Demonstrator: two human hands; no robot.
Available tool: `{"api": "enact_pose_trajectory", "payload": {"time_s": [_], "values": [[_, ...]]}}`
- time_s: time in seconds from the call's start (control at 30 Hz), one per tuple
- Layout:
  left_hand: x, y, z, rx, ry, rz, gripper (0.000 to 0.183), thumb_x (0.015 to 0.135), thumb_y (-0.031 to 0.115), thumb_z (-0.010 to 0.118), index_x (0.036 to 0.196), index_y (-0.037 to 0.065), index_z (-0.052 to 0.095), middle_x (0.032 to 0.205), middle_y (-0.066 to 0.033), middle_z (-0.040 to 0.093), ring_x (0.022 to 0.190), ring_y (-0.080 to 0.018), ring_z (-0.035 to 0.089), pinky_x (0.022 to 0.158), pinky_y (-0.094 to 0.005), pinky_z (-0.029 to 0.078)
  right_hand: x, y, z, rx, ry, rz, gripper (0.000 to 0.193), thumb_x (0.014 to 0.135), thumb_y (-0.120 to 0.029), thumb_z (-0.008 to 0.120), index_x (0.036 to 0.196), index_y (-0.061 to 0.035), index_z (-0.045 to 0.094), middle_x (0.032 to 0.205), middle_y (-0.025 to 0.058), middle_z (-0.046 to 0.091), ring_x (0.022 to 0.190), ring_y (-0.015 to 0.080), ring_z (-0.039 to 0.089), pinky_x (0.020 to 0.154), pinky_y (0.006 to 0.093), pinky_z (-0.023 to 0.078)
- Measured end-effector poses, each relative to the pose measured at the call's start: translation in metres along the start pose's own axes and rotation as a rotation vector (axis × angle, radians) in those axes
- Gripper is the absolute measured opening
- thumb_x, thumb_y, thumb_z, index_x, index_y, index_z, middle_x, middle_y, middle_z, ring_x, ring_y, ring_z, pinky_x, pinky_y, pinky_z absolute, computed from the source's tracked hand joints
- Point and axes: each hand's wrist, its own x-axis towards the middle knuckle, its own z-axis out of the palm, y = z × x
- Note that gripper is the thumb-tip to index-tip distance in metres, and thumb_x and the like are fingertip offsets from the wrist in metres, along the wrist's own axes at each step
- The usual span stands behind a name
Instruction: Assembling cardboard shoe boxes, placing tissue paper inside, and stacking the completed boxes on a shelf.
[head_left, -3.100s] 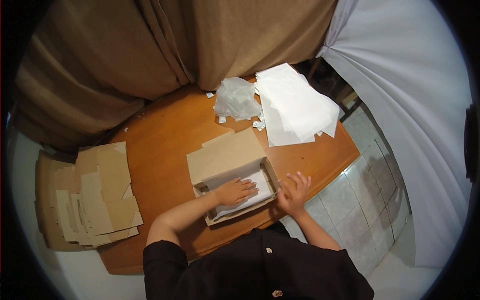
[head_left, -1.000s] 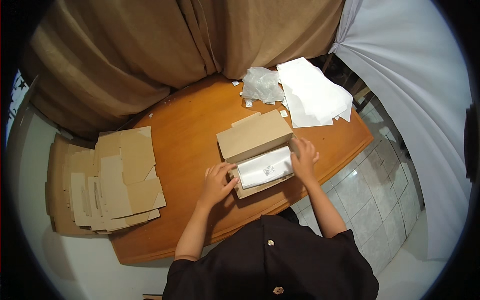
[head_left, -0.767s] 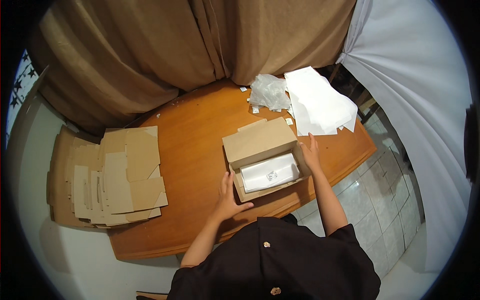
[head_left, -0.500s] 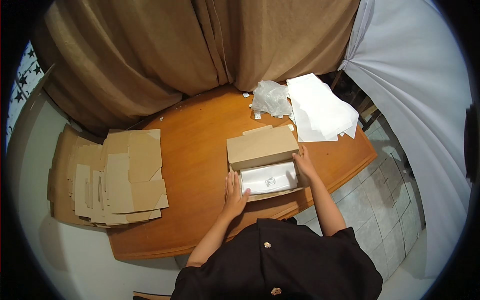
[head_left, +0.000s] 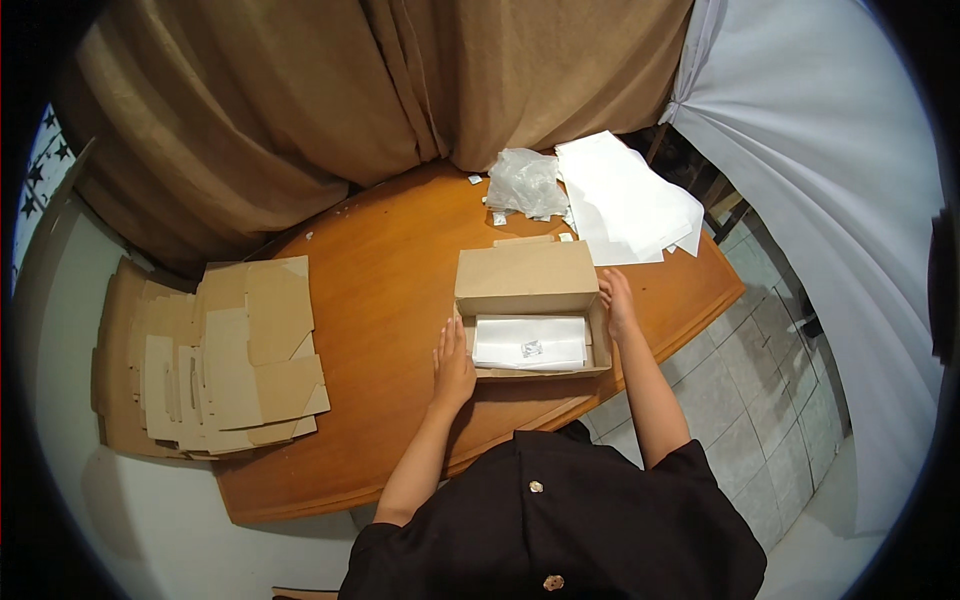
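Observation:
A small brown cardboard box [head_left: 528, 275] sits open on the round wooden table [head_left: 370, 300], its lid tipped up at the back. Inside lies white paper [head_left: 530, 340] with a small shiny item on top. My left hand [head_left: 453, 362] presses flat against the box's left wall, fingers together. My right hand [head_left: 615, 300] rests against the box's right wall near the lid hinge. Neither hand lifts the box off the table.
A stack of flat, unfolded cardboard blanks [head_left: 215, 350] lies at the table's left edge. White paper sheets [head_left: 625, 200] and crumpled clear plastic [head_left: 525, 182] sit at the far side. Brown curtains [head_left: 330, 100] hang behind; tiled floor [head_left: 740, 400] is at the right.
The box has been turned square to me and its lid stands open. Both hands moved off the white paper onto the box's side walls.

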Motion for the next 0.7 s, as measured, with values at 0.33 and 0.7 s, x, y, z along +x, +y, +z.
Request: {"api": "enact_pose_trajectory", "payload": {"time_s": [0.33, 0.7], "values": [[-0.001, 0.0, -0.004, -0.034, -0.082, -0.031, 0.064, 0.094, 0.028, 0.039, 0.143, 0.001, 0.009, 0.149, -0.0208, 0.014, 0.137, -0.0355, 0.014, 0.108, -0.0516, 0.014, -0.027, -0.018, 0.008, 0.139, 0.093, -0.221, 0.063, 0.082, -0.017, 0.063, 0.133, -0.0039, 0.029, 0.098, 0.0082, 0.056, 0.096, 0.0154, 0.052, 0.087, 0.0289, 0.041], [0.018, 0.016, -0.021, -0.789, 0.133, 0.127, 0.093, 0.083, 0.054, 0.054, 0.143, -0.001, 0.008, 0.145, -0.0227, 0.019, 0.136, -0.0308, 0.016, 0.109, -0.041, 0.014, -0.097, -0.005, -0.005, -0.018, -0.055, -0.487, 0.064, 0.075, -0.022, 0.073, 0.123, -0.0034, 0.036, 0.117, 0.0111, 0.045, 0.11, 0.0203, 0.046, 0.094, 0.0333, 0.037]]}}
